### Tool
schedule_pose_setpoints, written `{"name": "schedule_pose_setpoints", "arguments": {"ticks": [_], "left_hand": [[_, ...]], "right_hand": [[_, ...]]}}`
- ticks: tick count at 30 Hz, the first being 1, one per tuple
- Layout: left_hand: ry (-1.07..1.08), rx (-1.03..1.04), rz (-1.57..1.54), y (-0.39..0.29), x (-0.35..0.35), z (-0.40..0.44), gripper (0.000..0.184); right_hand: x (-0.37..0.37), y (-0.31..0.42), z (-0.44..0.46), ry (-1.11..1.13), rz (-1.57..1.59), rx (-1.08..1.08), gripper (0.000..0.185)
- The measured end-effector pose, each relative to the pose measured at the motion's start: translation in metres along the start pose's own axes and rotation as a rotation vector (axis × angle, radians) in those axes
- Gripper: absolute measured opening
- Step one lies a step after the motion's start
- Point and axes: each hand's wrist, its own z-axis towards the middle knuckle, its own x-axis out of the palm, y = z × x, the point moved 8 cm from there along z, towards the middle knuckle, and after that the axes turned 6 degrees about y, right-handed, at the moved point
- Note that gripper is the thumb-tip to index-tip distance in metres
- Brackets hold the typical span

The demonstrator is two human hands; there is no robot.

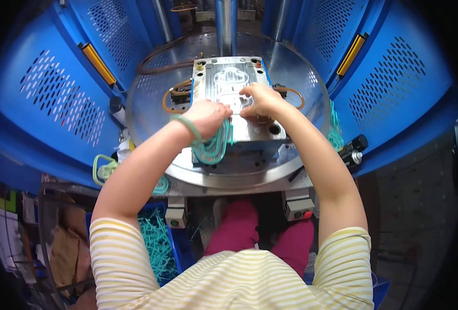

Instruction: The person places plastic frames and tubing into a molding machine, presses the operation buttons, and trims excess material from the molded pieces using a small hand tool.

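Note:
A metal mould plate [221, 71] with engraved loop shapes lies on the round steel table in the middle. My left hand [209, 117], below a green bangle at the wrist, is closed at the plate's left side. Teal looped parts [208, 151] hang from it over the front left edge. My right hand [260, 101] is over the right half of the plate, thumb and fingers apart and curved, with nothing seen between them. Its fingertips are close to the engraved lower shape; whether they touch it cannot be made out.
Blue perforated panels [394, 85] flank the round table [151, 111]. Brown hoses [161, 70] lie behind left. Spray cans [354, 151] and teal loops [335, 138] are at the right; a light-green looped piece [98, 168] is at the left. Below left, a blue bin [173, 243] holds teal strips.

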Motion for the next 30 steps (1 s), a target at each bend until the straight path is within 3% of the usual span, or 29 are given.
{"name": "schedule_pose_setpoints", "arguments": {"ticks": [2, 4, 6, 8, 10, 12, 13, 16, 18, 19, 22, 27, 30], "left_hand": [[-0.039, -0.057, -0.174, 0.012, 0.006, 0.0, 0.056], [-0.416, -0.009, -0.243, 0.015, -0.002, -0.03, 0.062], [-0.803, 0.071, -0.44, 0.02, 0.004, -0.084, 0.059], [-0.863, -0.058, -0.594, 0.014, 0.029, -0.14, 0.056], [-0.864, -0.162, -0.55, 0.009, 0.091, -0.185, 0.055], [-0.756, -0.359, -0.61, -0.004, 0.176, -0.221, 0.051], [-0.66, -0.491, -0.657, -0.013, 0.231, -0.236, 0.049], [-0.53, -0.586, -0.648, -0.067, 0.339, -0.265, 0.052], [-0.487, -0.662, -0.697, -0.088, 0.386, -0.271, 0.054], [-0.512, -0.662, -0.717, -0.094, 0.397, -0.271, 0.056], [-0.554, -0.647, -0.711, -0.104, 0.41, -0.261, 0.058], [-0.585, -0.64, -0.651, -0.108, 0.411, -0.258, 0.053], [-0.586, -0.663, -0.623, -0.105, 0.422, -0.258, 0.051]], "right_hand": [[-0.008, 0.007, -0.018, -0.212, -0.106, 0.059, 0.056], [-0.015, 0.005, -0.055, -0.483, 0.151, -0.074, 0.051], [-0.017, 0.001, -0.118, -0.652, 0.354, -0.191, 0.034], [0.01, -0.022, -0.18, -0.668, 0.422, -0.151, 0.024], [0.062, -0.065, -0.237, -0.698, 0.359, -0.073, 0.019], [0.134, -0.114, -0.291, -0.662, 0.447, 0.213, 0.016], [0.166, -0.121, -0.314, -0.662, 0.471, 0.234, 0.016], [0.263, -0.141, -0.363, -0.611, 0.62, 0.337, 0.018], [0.293, -0.121, -0.377, -0.495, 0.522, 0.43, 0.023], [0.295, -0.104, -0.381, -0.531, 0.416, 0.33, 0.026], [0.327, -0.103, -0.398, -0.418, 0.298, 0.397, 0.037], [0.324, -0.117, -0.408, -0.475, 0.396, 0.543, 0.036], [0.331, -0.124, -0.401, -0.323, 0.514, 0.633, 0.035]]}}
